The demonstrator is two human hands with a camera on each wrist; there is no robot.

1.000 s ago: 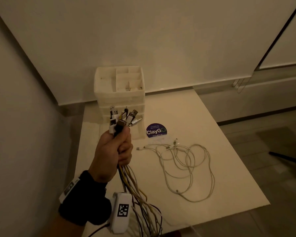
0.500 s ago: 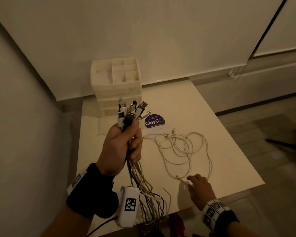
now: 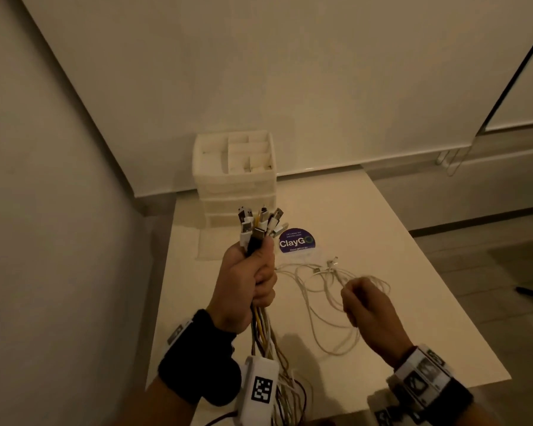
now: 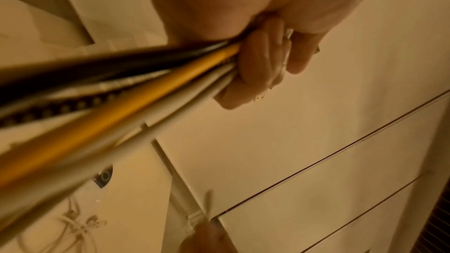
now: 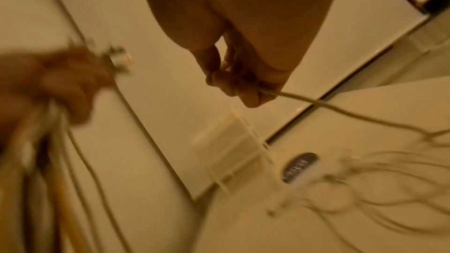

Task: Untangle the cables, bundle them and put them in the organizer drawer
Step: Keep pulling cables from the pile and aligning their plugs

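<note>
Above the white rectangular table [image 3: 382, 241], the left hand [image 3: 243, 287] grips an upright bundle of multicoloured cables [image 3: 259, 229]. Right hand [image 3: 370, 309] pinches one loose white cable [image 5: 340, 110]; white plastic drawer organizer [image 3: 233, 176] stands behind.

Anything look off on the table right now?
Only the white cables: a loose tangle beside the sticker, one strand pinched by the right hand. The left hand grips the bundle. Organizer upright.
</note>
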